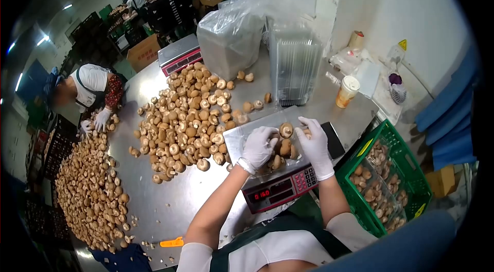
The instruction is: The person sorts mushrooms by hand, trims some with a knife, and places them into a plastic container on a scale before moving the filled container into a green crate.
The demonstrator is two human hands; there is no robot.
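Over the scale (280, 189), between left hand (260, 146) and right hand (315, 146): a roundish mushroom (286, 129), no clear long axis, just right of the left fingertips, about as near to the right ones. Fingers half-curled on both sides; gripping or merely touching, impossible to tell.

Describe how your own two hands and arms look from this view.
The left hand and right hand each wear a thin, close-fitting white glove that ends at the wrist. The forearms are uncovered; short white sleeves show at the upper arms. I see no markings on the gloves.
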